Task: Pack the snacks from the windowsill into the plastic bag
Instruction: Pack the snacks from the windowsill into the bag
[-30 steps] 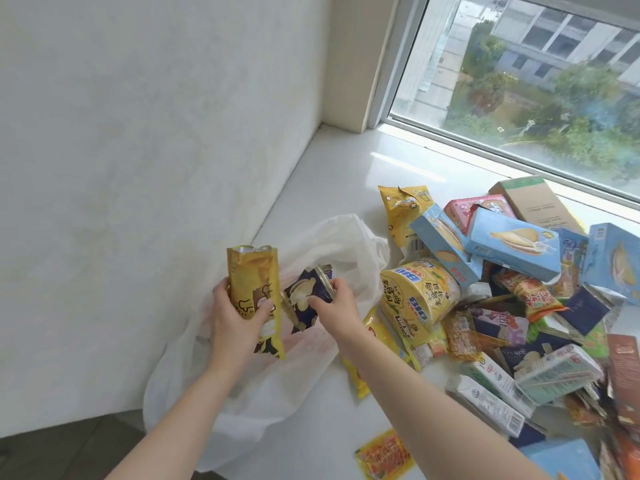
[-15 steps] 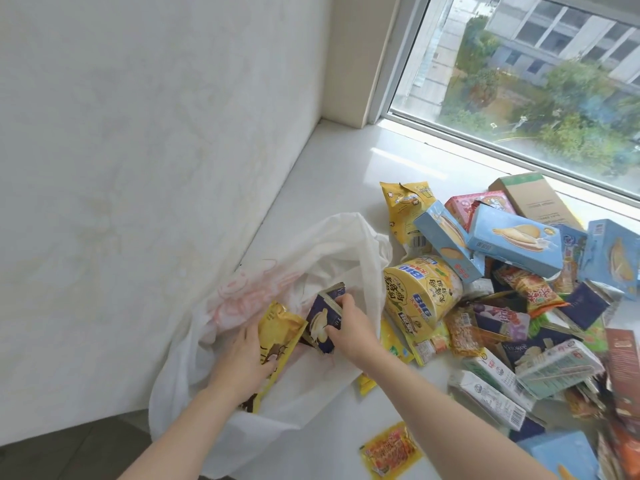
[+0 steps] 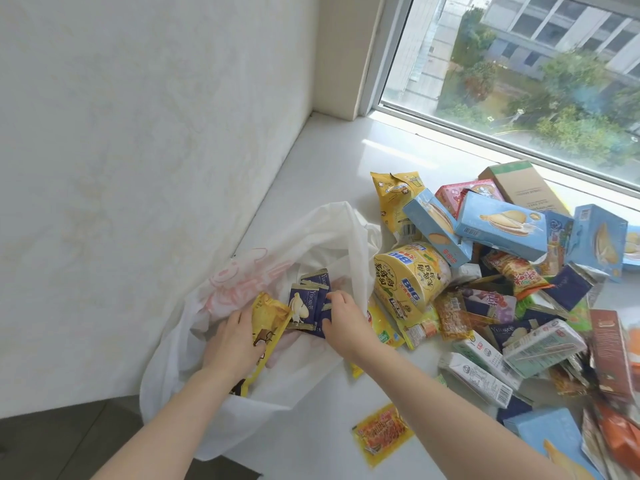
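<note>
A white plastic bag (image 3: 311, 237) lies open at the left end of the windowsill (image 3: 332, 161), hanging partly over its edge. My left hand (image 3: 230, 344) is inside the bag's mouth and holds a yellow snack packet (image 3: 268, 317). My right hand (image 3: 343, 320) pinches a couple of dark blue snack packets (image 3: 306, 299) inside the bag. To the right lies a heap of snacks: a yellow noodle cup (image 3: 410, 275), light blue boxes (image 3: 502, 225) and a yellow bag (image 3: 393, 199).
A white wall runs along the left, and the window (image 3: 519, 64) closes the far side. A small orange-yellow sachet (image 3: 382, 433) lies alone near the sill's front edge. White cartons (image 3: 476, 377) and more packets crowd the right side. Dark floor (image 3: 69, 445) shows at bottom left.
Both hands have moved down from above the bag into its mouth, carrying the yellow packet and the dark blue packets inside.
</note>
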